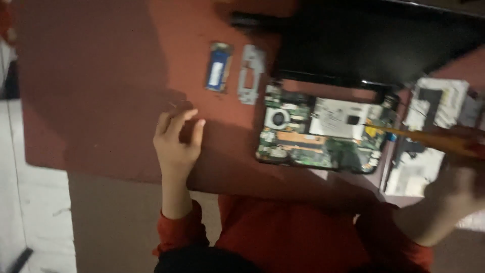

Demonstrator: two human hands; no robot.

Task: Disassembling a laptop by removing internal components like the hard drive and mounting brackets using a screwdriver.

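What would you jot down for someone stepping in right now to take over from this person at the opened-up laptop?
Left hand: empty, fingers loosely curled, resting on the red-brown table, apart from the parts.
Right hand: blurred, holding a long orange-handled tool; its tip is over the right part of the circuit board.
Things: the laptop base lies open with board and round fan exposed, the dark screen folded back. A blue memory stick and a grey metal bracket lie on the table, left of the board. Pale removed pieces sit at right.
Done: cover off, some parts out.
Left: the board is in place.
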